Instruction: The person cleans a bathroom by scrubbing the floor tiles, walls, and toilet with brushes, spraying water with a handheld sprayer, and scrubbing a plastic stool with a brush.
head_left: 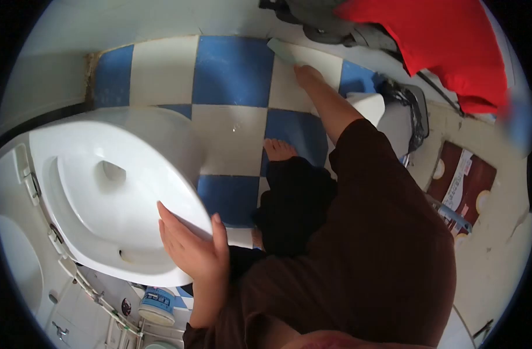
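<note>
My left hand rests on the near rim of a white toilet bowl, fingers stretched out over its inner edge and thumb apart, holding nothing. My right arm reaches down toward the blue and white checked floor. At its end, my right hand is closed on a pale green flat piece, which touches or nearly touches the floor near the wall. Whether that piece is a cloth or something stiffer, I cannot tell. My bare foot is on the tiles between the bowl and my right arm.
A bin with a black bag stands beside my right forearm, with a white object next to it. Red cloth and a dark grey item hang above. A blue-labelled bucket and pipes are past the bowl.
</note>
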Available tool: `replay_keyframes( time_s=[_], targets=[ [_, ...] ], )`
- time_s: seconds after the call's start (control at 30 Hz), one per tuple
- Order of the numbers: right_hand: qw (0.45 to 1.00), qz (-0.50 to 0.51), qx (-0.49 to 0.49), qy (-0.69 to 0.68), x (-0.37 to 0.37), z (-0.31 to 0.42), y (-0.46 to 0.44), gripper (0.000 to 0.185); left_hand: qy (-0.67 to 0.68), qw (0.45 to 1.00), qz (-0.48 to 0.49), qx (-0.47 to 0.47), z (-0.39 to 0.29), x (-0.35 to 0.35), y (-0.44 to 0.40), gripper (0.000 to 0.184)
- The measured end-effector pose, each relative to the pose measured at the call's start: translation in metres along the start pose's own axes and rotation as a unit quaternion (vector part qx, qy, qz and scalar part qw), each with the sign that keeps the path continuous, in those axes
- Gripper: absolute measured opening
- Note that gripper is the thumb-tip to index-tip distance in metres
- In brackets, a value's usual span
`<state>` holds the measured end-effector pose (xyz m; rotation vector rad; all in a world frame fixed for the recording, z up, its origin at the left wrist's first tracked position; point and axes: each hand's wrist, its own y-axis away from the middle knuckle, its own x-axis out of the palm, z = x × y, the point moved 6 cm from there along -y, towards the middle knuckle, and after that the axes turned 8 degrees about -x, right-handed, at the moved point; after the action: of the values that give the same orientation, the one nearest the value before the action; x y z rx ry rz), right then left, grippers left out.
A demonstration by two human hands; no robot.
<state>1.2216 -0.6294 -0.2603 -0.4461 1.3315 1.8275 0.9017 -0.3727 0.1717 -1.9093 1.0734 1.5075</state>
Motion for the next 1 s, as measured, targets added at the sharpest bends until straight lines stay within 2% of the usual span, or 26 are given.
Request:
replay_keyframes(
  time_s=[0.07,0.17,0.23,0.33,0.4,0.5,0.57,0.63,0.7,0.73,0.8,0.87,0.9,0.93,1.0],
  targets=[
    [0.999,0.017,-0.015,-0.042,0.028,0.0,0.044,0.055,-0.008,1.0,-0.002,-0.009,-0.001,0.0,0.0,0.077],
    [0.996,-0.001,-0.084,0.036,0.113,0.034,0.103,0.051,0.013,1.0,-0.007,0.0,0.0,0.0,0.003,0.076],
    [0.994,0.007,-0.094,0.049,0.128,0.033,0.127,0.049,0.019,1.0,-0.012,0.005,-0.002,0.002,0.001,0.076],
    [0.997,0.04,-0.027,-0.057,0.094,-0.016,0.079,0.046,0.008,1.0,-0.014,-0.002,-0.003,0.0,0.004,0.076],
    [0.994,0.061,-0.053,-0.074,0.102,-0.034,0.04,0.045,0.001,1.0,-0.025,0.016,-0.003,0.002,0.003,0.076],
    [0.98,0.076,-0.181,0.03,0.119,0.067,0.089,0.06,0.007,0.999,-0.033,0.021,-0.004,0.001,0.003,0.076],
    [0.98,-0.075,-0.186,-0.002,0.17,0.091,0.133,0.065,0.004,1.0,-0.027,0.006,-0.005,0.002,0.005,0.076],
    [0.977,0.028,-0.211,0.009,0.165,0.103,0.143,0.068,-0.004,0.999,-0.03,0.011,-0.003,0.0,0.005,0.077],
    [0.991,0.073,-0.109,-0.035,0.133,0.099,0.109,0.069,-0.001,0.998,-0.045,0.034,-0.003,0.002,0.004,0.077],
    [0.989,0.059,-0.07,-0.117,0.101,0.102,0.108,0.066,0.01,0.999,-0.037,0.017,-0.002,0.003,0.004,0.077],
    [0.975,0.173,0.058,-0.124,0.091,0.106,0.099,0.064,-0.011,0.999,-0.045,0.02,0.0,0.003,0.005,0.077],
    [0.982,0.09,-0.105,-0.125,0.12,0.089,0.112,0.06,-0.019,0.998,-0.047,0.023,-0.001,0.002,0.005,0.076],
    [0.977,0.035,-0.194,-0.078,0.132,0.082,0.129,0.06,-0.019,0.999,-0.047,0.019,-0.002,0.002,0.006,0.075],
    [0.984,0.09,-0.149,-0.043,0.129,0.077,0.14,0.062,0.001,0.999,-0.05,0.019,-0.002,0.003,0.006,0.072],
    [0.993,0.061,-0.088,-0.055,0.096,0.061,0.146,0.056,0.033,0.998,-0.046,0.018,0.002,0.005,0.007,0.07]
  ],
)
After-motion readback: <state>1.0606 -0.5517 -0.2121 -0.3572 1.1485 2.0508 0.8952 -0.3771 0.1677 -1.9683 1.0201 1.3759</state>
